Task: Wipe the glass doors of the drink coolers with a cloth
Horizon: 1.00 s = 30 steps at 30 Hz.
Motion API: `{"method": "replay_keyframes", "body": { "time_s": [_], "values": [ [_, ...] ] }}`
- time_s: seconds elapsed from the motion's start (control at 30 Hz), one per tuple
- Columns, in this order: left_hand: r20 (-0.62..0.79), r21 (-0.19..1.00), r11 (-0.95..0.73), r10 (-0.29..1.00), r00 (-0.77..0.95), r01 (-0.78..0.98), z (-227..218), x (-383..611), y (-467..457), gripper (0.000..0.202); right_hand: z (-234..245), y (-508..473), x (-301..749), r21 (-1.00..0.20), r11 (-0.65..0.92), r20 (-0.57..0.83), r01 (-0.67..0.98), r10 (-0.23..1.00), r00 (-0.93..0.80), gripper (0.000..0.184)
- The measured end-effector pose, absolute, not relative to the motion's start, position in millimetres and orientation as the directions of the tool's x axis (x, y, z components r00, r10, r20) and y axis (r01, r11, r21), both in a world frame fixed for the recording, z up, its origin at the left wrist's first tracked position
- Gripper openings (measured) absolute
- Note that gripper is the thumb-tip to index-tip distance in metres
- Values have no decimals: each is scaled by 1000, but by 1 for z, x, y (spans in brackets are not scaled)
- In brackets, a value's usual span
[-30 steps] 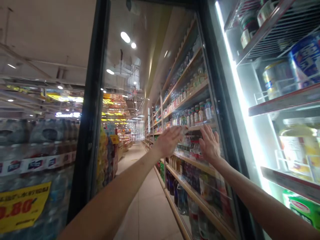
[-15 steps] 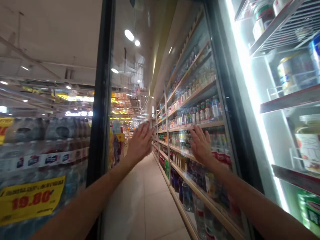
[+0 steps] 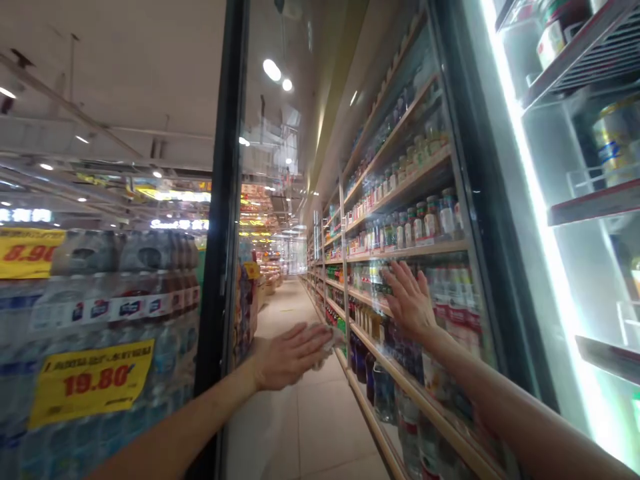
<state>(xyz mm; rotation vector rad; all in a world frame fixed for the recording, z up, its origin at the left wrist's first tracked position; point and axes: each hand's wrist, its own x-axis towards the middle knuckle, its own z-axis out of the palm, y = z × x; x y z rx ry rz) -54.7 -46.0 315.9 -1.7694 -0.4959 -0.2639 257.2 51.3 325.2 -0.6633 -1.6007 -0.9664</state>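
An open glass fridge door (image 3: 295, 133) stands in front of me, its black frame (image 3: 220, 267) at the left. My left hand (image 3: 287, 357) lies low against the glass, fingers together over a small pale cloth (image 3: 331, 341) that shows past the fingertips. My right hand (image 3: 410, 303) is higher and to the right, open, with palm and spread fingers flat on the glass. Both forearms reach in from the bottom edge.
At the right is the lit fridge interior with wire shelves and cans (image 3: 617, 140) beside a bright light strip (image 3: 530, 200). Through the glass run long shelves of bottles (image 3: 400, 227) and a tiled aisle (image 3: 300, 413). Stacked water packs (image 3: 100, 300) with a yellow price tag (image 3: 90, 380) stand at the left.
My left hand has swept down and left across the glass, from shoulder height to well below my right hand. My right hand has stayed flat on the glass. My view has turned slightly.
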Motion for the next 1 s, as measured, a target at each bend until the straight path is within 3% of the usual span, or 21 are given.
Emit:
{"method": "replay_keyframes", "body": {
  "time_s": [0.07,0.13,0.2,0.23,0.27,0.33,0.4,0.47,0.57,0.6,0.7,0.77,0.93,1.0],
  "values": [
    [599,-779,-125,144,788,614,322,-66,-48,54,324,51,263,219,511,974,831,-69,-215,49],
    [859,-511,-3,35,510,860,330,-79,-49,58,323,52,270,184,508,983,842,-71,-172,49],
    [941,-336,49,-35,338,941,324,-86,-50,60,321,52,276,159,501,987,851,-60,-148,49],
    [935,-354,47,-14,355,934,314,-87,-51,60,319,52,277,153,498,988,854,-51,-147,49],
    [896,-444,24,39,443,896,302,-84,-51,60,317,52,279,156,495,987,855,-45,-154,50],
    [718,-680,-77,130,684,729,279,-73,-51,56,313,52,280,173,492,984,853,-44,-174,50],
    [582,-787,-146,146,800,599,270,-56,-47,51,310,52,281,185,487,981,854,-42,-189,51],
    [664,-728,-114,129,736,677,277,-37,-41,48,307,53,284,183,479,982,859,-51,-181,53],
    [885,-460,-19,78,460,888,291,-7,-32,44,302,55,290,174,465,984,868,-58,-166,54],
    [886,-456,-25,81,456,890,291,1,-30,43,299,55,292,175,459,984,871,-56,-168,55],
    [664,-722,-151,124,738,675,283,20,-24,42,289,55,300,173,445,983,879,-22,-183,56],
    [563,-793,-196,127,817,577,286,30,-19,42,283,56,306,169,445,983,879,-11,-183,57],
    [827,-541,-123,105,553,832,315,67,-2,43,271,59,323,140,427,988,893,2,-156,58],
    [764,-621,-165,96,639,767,303,83,2,43,265,60,328,148,415,986,898,6,-165,59]
  ]
}}
